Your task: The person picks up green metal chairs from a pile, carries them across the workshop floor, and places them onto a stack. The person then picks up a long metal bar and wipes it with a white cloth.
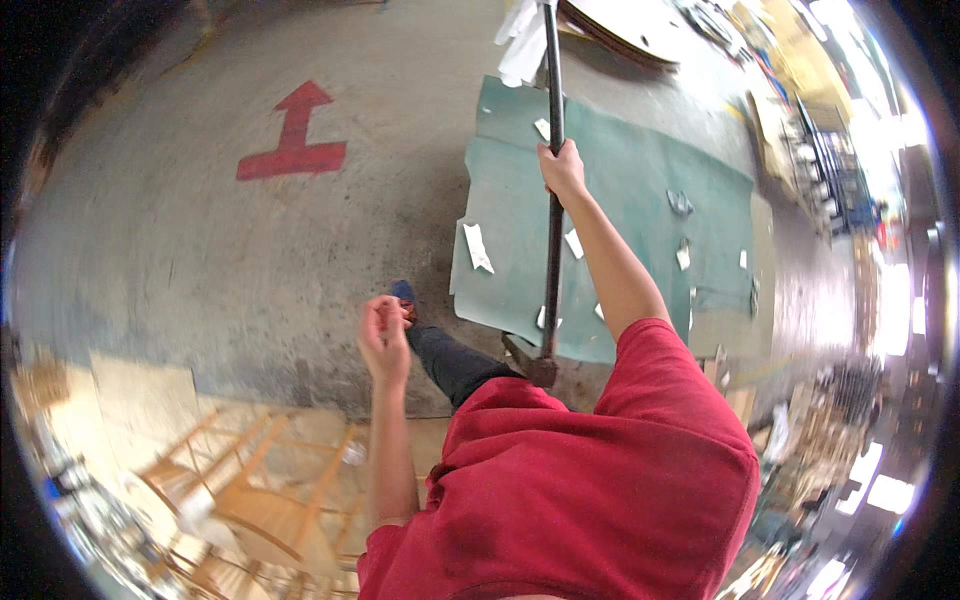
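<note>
My right hand (565, 170) is closed round a long dark pole (553, 250), with the arm stretched forward. A dark, block-like piece (535, 368) sits at the pole's near end, close to my body; its exact kind is unclear. White cloth or plastic (523, 45) shows beside the far end. My left hand (383, 335) is at my left side, its fingers loosely curled in, and no object shows in it. Below it are my dark trouser leg (455, 360) and a blue shoe (402, 290). Beyond the pole lies a green sheet (620, 240) on the floor.
White scraps (477, 248) and a grey crumpled piece (680, 203) lie on the sheet. A red arrow (295, 135) marks the concrete floor at left. Wooden chair-like frames (270, 490) stand at lower left. Round boards (640, 35) lie at the far right, with racks (835, 170) beyond.
</note>
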Demonstrator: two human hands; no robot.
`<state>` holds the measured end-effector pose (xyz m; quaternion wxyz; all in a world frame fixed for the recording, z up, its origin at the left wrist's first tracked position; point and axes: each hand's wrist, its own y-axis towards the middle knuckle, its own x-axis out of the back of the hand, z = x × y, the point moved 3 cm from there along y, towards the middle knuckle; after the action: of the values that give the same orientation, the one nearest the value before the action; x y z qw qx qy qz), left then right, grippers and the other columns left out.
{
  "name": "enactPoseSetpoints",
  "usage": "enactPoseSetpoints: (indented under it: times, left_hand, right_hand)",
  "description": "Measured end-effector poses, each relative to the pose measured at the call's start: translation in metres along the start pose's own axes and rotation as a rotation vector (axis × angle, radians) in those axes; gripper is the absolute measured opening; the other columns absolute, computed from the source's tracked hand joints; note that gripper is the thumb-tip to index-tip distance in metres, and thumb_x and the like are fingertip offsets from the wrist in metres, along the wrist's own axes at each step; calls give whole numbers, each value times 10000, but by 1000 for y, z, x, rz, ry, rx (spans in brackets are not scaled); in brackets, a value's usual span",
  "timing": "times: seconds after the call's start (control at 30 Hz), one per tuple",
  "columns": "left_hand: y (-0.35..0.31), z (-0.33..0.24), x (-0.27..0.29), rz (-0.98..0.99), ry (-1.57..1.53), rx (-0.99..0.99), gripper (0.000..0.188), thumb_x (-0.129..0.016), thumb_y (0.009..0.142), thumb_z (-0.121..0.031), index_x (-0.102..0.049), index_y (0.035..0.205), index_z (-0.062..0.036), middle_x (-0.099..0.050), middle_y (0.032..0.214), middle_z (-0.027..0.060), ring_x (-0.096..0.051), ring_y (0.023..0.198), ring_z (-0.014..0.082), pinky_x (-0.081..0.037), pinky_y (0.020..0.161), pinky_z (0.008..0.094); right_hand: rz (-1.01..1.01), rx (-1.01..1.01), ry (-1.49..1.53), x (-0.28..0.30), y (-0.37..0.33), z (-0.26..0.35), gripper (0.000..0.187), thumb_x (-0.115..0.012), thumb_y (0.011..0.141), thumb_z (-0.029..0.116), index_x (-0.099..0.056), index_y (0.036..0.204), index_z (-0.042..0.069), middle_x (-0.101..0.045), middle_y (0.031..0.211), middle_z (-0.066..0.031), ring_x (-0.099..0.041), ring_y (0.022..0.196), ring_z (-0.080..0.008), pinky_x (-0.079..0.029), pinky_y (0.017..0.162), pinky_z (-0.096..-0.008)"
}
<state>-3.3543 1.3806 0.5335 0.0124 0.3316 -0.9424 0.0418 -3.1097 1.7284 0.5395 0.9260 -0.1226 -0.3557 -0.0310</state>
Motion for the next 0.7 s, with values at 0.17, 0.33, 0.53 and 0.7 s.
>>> enactPoseSetpoints:
  times: [0.17, 0.33, 0.53, 0.7]
  left_hand:
    - [131, -7, -50, 484, 73, -42, 121, -613, 985, -162, -645, 1016, -49, -664, 812, 36, -624, 709, 113, -507, 644, 282]
    - [284, -123, -161, 856, 101, -491, 100, -658, 940, -161, -653, 982, -71, -643, 782, 61, -612, 650, 167, -497, 621, 296]
    - [414, -146, -357, 1145, 350, -1213, 252, -703, 900, -310, -648, 995, -83, -662, 971, 102, -632, 945, 289, -501, 811, 437]
    - [501, -116, -532, 1381, 650, -1738, 614, -506, 936, -655, -722, 1027, -87, -694, 1092, 151, -632, 1086, 360, -480, 940, 489]
  right_hand:
    - [-60, -109, -124, -15, -2, -10, 479, -662, 906, 418, -504, 1075, -2, -671, 967, -289, -673, 917, -446, -528, 814, -511]
    - [-154, -220, -237, -5, 2, 16, 493, -686, 875, 476, -591, 1068, 33, -675, 1074, -271, -640, 1049, -457, -519, 877, -522]
    - [-282, -739, -301, 2, -10, 64, 505, -698, 797, 575, -744, 1056, 143, -736, 1064, -149, -699, 1029, -335, -562, 856, -446]
    - [-518, -970, -478, -14, 4, 67, 450, -730, 714, 508, -783, 1023, 185, -751, 1060, -120, -713, 1011, -316, -571, 859, -425]
